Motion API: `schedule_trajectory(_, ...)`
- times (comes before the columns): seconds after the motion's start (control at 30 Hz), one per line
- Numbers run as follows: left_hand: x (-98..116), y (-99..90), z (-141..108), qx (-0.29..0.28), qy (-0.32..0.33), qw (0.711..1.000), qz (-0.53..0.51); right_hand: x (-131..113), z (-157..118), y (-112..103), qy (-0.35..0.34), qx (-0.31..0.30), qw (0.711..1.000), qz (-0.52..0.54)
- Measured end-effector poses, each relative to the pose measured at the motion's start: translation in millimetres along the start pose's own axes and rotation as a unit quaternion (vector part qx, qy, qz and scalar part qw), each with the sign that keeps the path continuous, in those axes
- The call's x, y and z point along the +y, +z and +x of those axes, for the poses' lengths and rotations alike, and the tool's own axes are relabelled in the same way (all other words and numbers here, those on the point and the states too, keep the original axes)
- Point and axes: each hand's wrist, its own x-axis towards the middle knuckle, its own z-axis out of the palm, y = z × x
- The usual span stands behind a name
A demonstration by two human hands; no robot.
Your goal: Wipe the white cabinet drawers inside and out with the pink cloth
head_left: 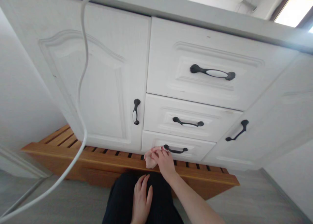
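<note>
My right hand (165, 163) is closed on a crumpled pink and white cloth (149, 159). It presses the cloth to the front of the bottom drawer (200, 151), at the left end of that drawer's dark handle (176, 151). My left hand (141, 198) rests on my dark trousers, holding nothing, its fingers stretched out. Above the bottom drawer are a middle drawer (158, 106) and a larger top drawer (166, 34), both closed. Their dark handles carry white oval inlays.
A white cabinet door (102, 87) is on the left, another (264, 129) on the right. The cabinet stands on a slatted wooden bench (110, 158). A white cable (84, 70) hangs down across the left door to the grey floor (80, 201). A countertop (220, 18) runs above.
</note>
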Motion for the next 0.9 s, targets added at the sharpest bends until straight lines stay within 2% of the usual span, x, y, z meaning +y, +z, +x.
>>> schedule_trajectory(0.23, -1.0, -0.6, 2.0, -0.007, 0.004, 1.000, -0.010, 59.8, -51.5, -3.9, 0.072, -0.006, 0.996, -0.041)
schedule_trajectory(0.4, -1.3, 0.3, 1.8, -0.001, 0.016, 1.000, -0.006, 107.5, -91.0, -20.9, 0.127, 0.007, 0.989, -0.073)
schedule_trajectory(0.53, -5.9, 3.3, 0.3, 0.005, 0.025, 1.000, 0.003, 135.4, -111.7, -40.2, 0.168, 0.056, 0.980, -0.090)
schedule_trajectory(0.7, -8.6, 5.4, -0.4, 0.001, 0.024, 1.000, 0.004, 141.3, -105.9, -55.3, 0.223, 0.097, 0.966, -0.088)
schedule_trajectory(0.8, -7.4, 7.4, 0.0, 0.003, 0.024, 1.000, 0.009, 133.1, -97.5, -49.1, 0.256, 0.110, 0.958, -0.070)
schedule_trajectory(0.9, -6.9, 8.9, 0.3, -0.002, 0.030, 0.999, 0.014, 124.0, -98.1, -38.1, 0.257, 0.120, 0.957, -0.052)
